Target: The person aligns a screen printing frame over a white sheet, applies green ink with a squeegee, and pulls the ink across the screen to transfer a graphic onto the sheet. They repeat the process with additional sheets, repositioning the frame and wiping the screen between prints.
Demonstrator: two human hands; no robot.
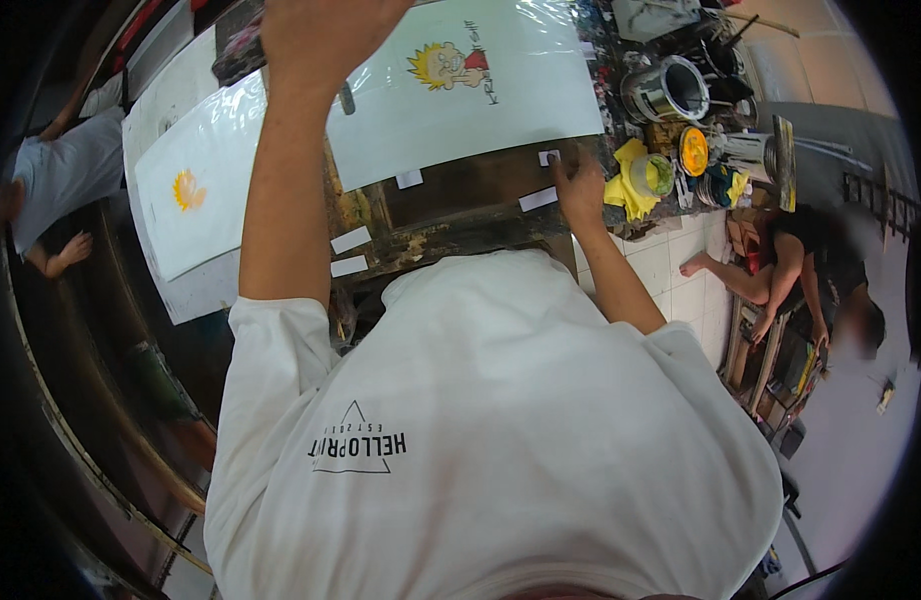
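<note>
Past the worktop's left edge, an orange-only sheet seemed unfinished. The left hand's fingers were out of view, grip unknown. Mid-worktop, the cartoon sheet looked mostly printed; near the front right corner, the right hand's bunched fingers touched, perhaps pinched, a white tab.

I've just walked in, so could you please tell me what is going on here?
The person's right hand is at a small white piece on the dark table; whether its grip is closed is unclear. The left hand extends over a pale sheet bearing a cartoon figure, fingertips out of view. Other white pieces lie nearby.
</note>
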